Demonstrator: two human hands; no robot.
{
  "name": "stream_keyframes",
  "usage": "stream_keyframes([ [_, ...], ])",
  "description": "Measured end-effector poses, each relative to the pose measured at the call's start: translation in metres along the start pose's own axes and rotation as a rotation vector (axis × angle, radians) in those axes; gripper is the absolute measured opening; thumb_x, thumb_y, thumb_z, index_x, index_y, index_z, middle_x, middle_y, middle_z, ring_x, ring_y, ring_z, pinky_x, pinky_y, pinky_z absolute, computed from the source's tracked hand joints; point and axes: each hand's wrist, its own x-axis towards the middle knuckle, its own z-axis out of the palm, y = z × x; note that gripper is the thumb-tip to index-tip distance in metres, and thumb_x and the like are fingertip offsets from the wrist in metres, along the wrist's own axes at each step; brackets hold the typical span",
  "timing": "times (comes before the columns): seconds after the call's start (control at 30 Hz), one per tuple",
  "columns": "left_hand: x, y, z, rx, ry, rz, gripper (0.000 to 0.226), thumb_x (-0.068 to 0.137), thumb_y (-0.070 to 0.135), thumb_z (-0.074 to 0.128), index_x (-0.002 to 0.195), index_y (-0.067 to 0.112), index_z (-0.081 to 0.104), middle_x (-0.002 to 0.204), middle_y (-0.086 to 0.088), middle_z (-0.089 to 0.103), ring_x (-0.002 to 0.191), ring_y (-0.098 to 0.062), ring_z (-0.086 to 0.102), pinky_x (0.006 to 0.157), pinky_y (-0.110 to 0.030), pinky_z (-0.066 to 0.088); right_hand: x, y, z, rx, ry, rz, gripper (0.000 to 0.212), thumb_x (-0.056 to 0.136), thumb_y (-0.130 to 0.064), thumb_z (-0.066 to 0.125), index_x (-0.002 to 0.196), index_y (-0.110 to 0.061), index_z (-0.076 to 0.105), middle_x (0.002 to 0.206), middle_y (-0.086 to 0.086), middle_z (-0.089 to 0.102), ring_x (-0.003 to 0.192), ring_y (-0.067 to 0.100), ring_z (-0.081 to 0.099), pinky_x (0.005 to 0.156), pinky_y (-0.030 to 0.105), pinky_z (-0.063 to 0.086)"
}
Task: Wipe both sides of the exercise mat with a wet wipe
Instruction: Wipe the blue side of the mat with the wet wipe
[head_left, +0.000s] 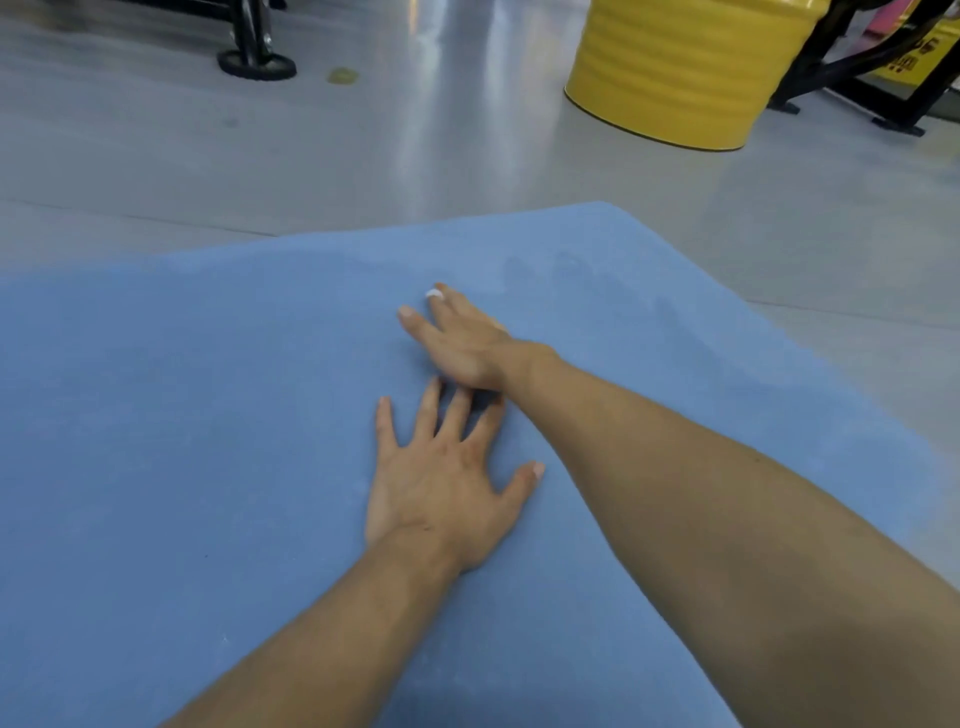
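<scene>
Exercise mat (208, 415), blue, lies flat on the grey floor (363, 156); the wiping of its upper side looks under way. Right hand (462, 343) is stretched forward, fingers nearly flat on the mat, pressing a white wet wipe (434, 294) of which only a scrap shows at the fingertips. Left hand (447, 483) is open, fingers spread, palm down, holding nothing and bracing the mat. Faint damp streaks show beyond the right hand. Next move, by judgement: sweep across unwiped areas, later flip the mat. Yellow drum (675, 73) stands well apart.
</scene>
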Motion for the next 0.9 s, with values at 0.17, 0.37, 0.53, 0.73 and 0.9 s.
stream_keyframes([
  [0.17,0.0,0.001,0.0,0.002,-0.009,-0.004,0.081,0.091,0.08,0.007,0.161,0.041,-0.003,0.171,0.012,-0.008,0.156,-0.018,-0.015,0.12,-0.063,-0.01,0.0,0.018,-0.003,-0.05,0.108,0.055,0.075,0.102,-0.065,0.017,0.161,-0.019,0.019,0.169,0.003,0.013,0.156,0.019,0.01,0.126,0.041,0.007],
  [0.37,-0.001,0.002,-0.001,0.005,-0.033,-0.026,0.08,0.092,0.08,0.009,0.161,0.041,-0.007,0.169,0.012,-0.018,0.155,-0.018,-0.021,0.119,-0.062,-0.014,-0.027,0.14,-0.031,-0.062,0.298,0.425,0.058,0.097,-0.051,0.025,0.15,-0.029,0.035,0.16,0.005,0.034,0.147,0.028,0.031,0.121,0.047,0.023],
  [0.53,-0.002,0.002,-0.001,-0.002,-0.044,-0.019,0.079,0.094,0.077,0.011,0.16,0.04,-0.008,0.169,0.011,-0.02,0.155,-0.018,-0.023,0.119,-0.063,-0.015,-0.06,0.196,-0.042,-0.004,0.317,0.769,0.075,0.094,-0.052,0.024,0.156,-0.011,0.025,0.161,0.016,0.024,0.149,0.034,0.021,0.122,0.051,0.018],
  [0.73,-0.002,0.002,0.0,-0.017,-0.026,-0.025,0.079,0.094,0.077,0.014,0.161,0.039,-0.005,0.169,0.009,-0.018,0.155,-0.019,-0.021,0.118,-0.063,-0.015,-0.005,0.118,-0.033,-0.017,0.279,0.462,0.071,0.106,-0.043,0.035,0.157,0.004,0.02,0.166,0.023,0.016,0.154,0.035,0.017,0.126,0.042,0.014],
  [0.9,-0.002,0.002,0.0,-0.017,-0.004,-0.009,0.079,0.092,0.074,0.011,0.162,0.038,0.0,0.171,0.009,-0.009,0.156,-0.019,-0.019,0.119,-0.063,-0.014,0.037,-0.002,0.007,-0.126,0.094,-0.052,0.075,0.106,-0.051,0.032,0.161,-0.006,0.011,0.17,0.012,0.005,0.157,0.027,0.004,0.125,0.038,0.001],
])
